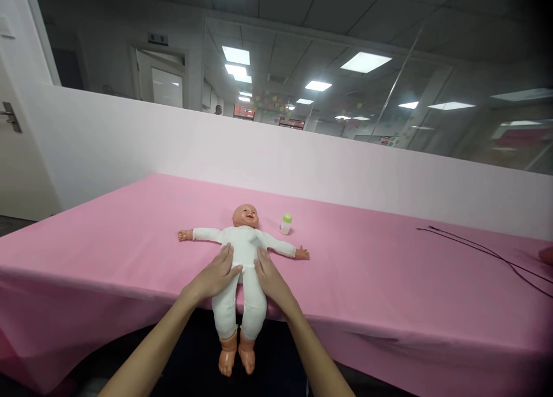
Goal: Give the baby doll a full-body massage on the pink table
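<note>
A baby doll (245, 241) in a white cloth suit lies face up on the pink-covered table, its arms spread wide. Its legs reach past the table's front edge, and the bare feet hang over my dark-clothed lap. My left hand (218, 273) rests against one side of the doll's waist and hip, fingers stretched out and thumb apart. On the opposite side, my right hand (270, 273) touches the waist in the same way, fingers extended along the torso. Both palms are hidden. A small bottle (286, 225) with a green cap stands just beyond the doll's outstretched arm.
Pink cloth (367, 270) covers the table and drapes over its front edge. Thin black cables (484, 250) lie at the right, near part of another person's hand (546, 255). A low white wall (268, 155) with glass above runs behind the table. A door (21, 149) is at left.
</note>
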{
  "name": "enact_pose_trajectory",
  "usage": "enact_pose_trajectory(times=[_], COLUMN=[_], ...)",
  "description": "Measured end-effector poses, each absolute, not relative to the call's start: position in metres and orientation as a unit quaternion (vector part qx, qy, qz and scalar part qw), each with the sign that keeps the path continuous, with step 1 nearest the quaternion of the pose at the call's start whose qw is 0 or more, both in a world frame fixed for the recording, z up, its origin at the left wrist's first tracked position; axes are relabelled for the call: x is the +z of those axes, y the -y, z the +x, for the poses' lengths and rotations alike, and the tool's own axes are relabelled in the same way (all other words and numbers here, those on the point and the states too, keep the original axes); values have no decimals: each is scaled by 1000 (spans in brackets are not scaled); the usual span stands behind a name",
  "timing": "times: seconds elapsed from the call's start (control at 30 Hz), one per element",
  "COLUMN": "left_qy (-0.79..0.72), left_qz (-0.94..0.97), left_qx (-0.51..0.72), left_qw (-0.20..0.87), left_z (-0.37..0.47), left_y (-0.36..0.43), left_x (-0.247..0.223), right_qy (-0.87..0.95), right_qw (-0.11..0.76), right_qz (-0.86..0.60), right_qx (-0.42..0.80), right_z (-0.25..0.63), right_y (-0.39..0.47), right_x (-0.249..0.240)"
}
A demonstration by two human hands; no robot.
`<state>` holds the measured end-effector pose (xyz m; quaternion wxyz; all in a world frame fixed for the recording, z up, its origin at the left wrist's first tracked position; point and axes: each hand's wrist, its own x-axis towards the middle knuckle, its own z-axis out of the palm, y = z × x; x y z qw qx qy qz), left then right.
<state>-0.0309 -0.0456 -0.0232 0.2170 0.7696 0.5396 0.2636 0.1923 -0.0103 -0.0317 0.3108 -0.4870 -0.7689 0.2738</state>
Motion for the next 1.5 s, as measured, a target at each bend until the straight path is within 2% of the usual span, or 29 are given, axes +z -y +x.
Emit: enact_pose_trajectory(times=[0.17,0.27,0.43,0.67,0.83,1.0,1.13,1.27,1.4,1.5], left_qy=[-516,-525,-565,-558,-523,-487,-518,-556,-550,-528], left_qz=[806,798,750,714,765,811,782,737,684,620], left_qx=[252,252,268,286,270,277,291,301,400,546], left_qw=[145,157,216,312,261,168,188,239,264,195], left_z=[1,5,-12,-50,-45,-9,-4,-25,-36,-24], left_y=[20,-10,-41,15,55,32,-9,-24,18,79], left_x=[-11,-3,-7,-23,-25,-12,-3,-1,-10,-30], right_qy=[830,832,769,724,762,805,808,756,739,720], right_qw=[285,289,334,336,312,286,303,345,367,389], right_qz=[-412,-411,-487,-532,-502,-458,-449,-512,-534,-557], right_qx=[243,236,244,284,265,246,233,217,185,143], right_z=[178,170,174,193,188,173,167,181,210,242], right_y=[-8,-30,-48,-7,24,10,-20,-45,-51,-50], right_x=[-20,-12,-9,-24,-26,-12,-6,-11,-14,-10])
